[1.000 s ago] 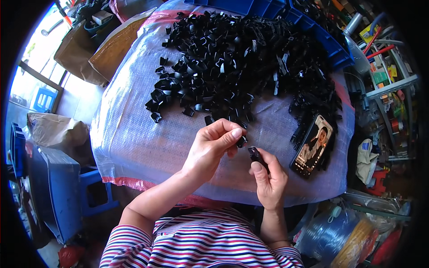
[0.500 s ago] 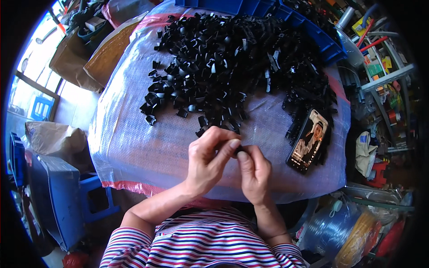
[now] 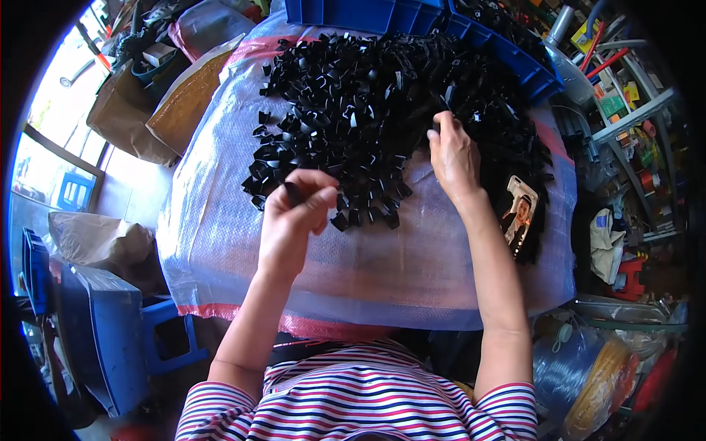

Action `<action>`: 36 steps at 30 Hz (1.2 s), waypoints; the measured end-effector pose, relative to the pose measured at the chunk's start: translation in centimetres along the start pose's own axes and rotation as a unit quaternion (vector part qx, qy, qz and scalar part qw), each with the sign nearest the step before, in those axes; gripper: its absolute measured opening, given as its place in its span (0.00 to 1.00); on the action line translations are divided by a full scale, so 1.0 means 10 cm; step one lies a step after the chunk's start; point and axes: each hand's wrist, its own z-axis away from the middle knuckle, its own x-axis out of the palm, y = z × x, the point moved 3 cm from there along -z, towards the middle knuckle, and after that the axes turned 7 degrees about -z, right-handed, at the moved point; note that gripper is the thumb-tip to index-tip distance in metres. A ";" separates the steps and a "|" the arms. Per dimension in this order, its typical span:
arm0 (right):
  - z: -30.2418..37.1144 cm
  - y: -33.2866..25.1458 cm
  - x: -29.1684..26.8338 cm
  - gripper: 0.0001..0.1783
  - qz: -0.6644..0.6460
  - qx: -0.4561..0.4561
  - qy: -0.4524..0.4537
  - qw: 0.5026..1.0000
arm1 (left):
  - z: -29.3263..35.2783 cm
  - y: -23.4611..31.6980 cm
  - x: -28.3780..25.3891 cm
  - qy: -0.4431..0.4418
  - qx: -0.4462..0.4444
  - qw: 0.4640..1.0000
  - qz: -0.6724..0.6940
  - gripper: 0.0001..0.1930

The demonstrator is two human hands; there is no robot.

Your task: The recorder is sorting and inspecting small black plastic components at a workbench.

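A big heap of small black plastic pieces, many of them curved like clips, is spread over a pale woven plastic sheet. At the heap's near left edge, my left hand is closed around a dark piece that pokes out between its fingers. My right hand reaches to the middle right of the heap with thumb and fingers bent together. Something dark is at those fingertips, but against the black pieces I cannot make it out.
A phone with a lit picture of a person lies at the right, partly behind my right forearm. Blue crates border the heap's far side. Left stand a blue stool and paper sacks; shelving rises on the right.
My hands were together near the sheet's middle and have parted. The left moved left with a dark piece; the right went forward to the heap. My right forearm now covers part of the phone.
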 end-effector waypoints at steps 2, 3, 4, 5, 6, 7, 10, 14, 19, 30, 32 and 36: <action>0.12 -0.11 -0.07 0.12 -0.022 -0.018 -0.021 0.999 | 0.05 0.05 0.09 0.125 0.166 0.791 -0.576 0.05; 0.18 -0.17 -0.12 0.12 -0.022 -0.024 -0.030 0.999 | 0.07 0.04 0.14 0.110 0.187 0.710 -0.670 0.07; 0.26 -0.26 -0.18 0.11 -0.041 -0.019 -0.037 0.998 | 0.13 -0.01 0.13 0.090 0.148 0.686 -0.706 0.10; 0.34 -0.32 -0.23 0.11 -0.059 -0.014 -0.044 0.997 | 0.16 -0.08 0.10 0.068 0.109 0.660 -0.740 0.15; 0.44 -0.37 -0.29 0.10 -0.062 -0.006 -0.058 0.996 | 0.19 -0.11 0.09 0.064 0.109 0.663 -0.738 0.15; 0.52 -0.43 -0.35 0.10 -0.068 -0.002 -0.070 0.995 | 0.24 -0.08 0.12 0.044 0.127 0.649 -0.749 0.17; 0.72 -0.46 -0.44 0.09 -0.031 -0.005 -0.080 0.996 | 0.24 -0.06 0.18 0.005 0.144 0.641 -0.754 0.19; 0.69 -0.40 -0.30 0.09 -0.033 -0.018 -0.072 0.997 | 0.20 -0.06 0.16 -0.023 0.127 0.659 -0.741 0.19; 0.74 -0.41 -0.25 0.15 -0.041 -0.012 -0.100 0.994 | 0.19 0.07 0.01 0.029 0.127 0.749 -0.650 0.13; 1.16 -0.93 -0.60 0.11 -0.492 0.088 -0.033 0.865 | 0.09 -0.02 0.10 0.032 -0.032 0.980 -0.195 0.12; 1.23 -1.08 -0.56 0.13 -0.500 0.059 -0.058 0.862 | 0.09 -0.08 0.12 -0.028 -0.063 0.987 -0.145 0.13; 1.16 -1.13 -0.57 0.20 -0.309 -0.093 -0.015 0.947 | 0.08 -0.18 0.21 -0.043 -0.092 0.987 -0.121 0.09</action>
